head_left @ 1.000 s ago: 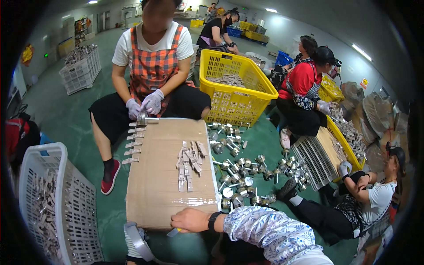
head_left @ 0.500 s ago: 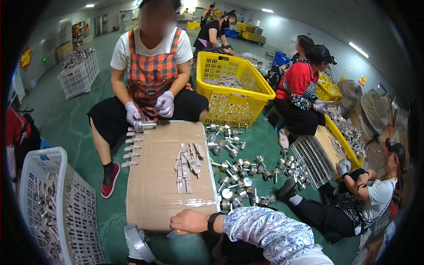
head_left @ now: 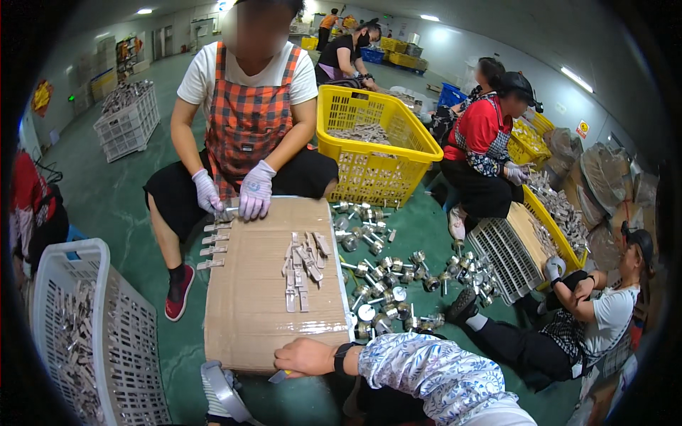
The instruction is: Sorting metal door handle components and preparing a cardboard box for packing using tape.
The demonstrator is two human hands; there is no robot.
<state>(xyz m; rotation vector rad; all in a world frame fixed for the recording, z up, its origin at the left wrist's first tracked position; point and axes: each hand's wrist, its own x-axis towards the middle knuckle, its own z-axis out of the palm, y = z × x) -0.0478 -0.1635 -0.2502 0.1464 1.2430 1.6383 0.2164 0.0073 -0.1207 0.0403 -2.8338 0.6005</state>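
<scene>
My right hand (head_left: 305, 357), with a dark band on its wrist and a patterned sleeve, rests at the near edge of a flat cardboard box (head_left: 249, 319). Its fingers curl over a small metal piece (head_left: 279, 375) with a yellow end that pokes out below the hand. A pile of flat metal parts (head_left: 304, 263) lies on the middle of the box. My left hand is out of sight. Across the box sits a person in a checked apron, whose gloved hands (head_left: 234, 195) handle a metal part at the far edge, next to a row of parts (head_left: 213, 245).
A white basket (head_left: 78, 341) of metal parts stands at my left. Several round metal fittings (head_left: 383, 284) lie on the green floor right of the box. A yellow crate (head_left: 376, 149) stands behind them. More seated workers and crates fill the right side.
The person opposite has lowered both gloved hands onto the box's far edge. My right hand has stayed at the near edge.
</scene>
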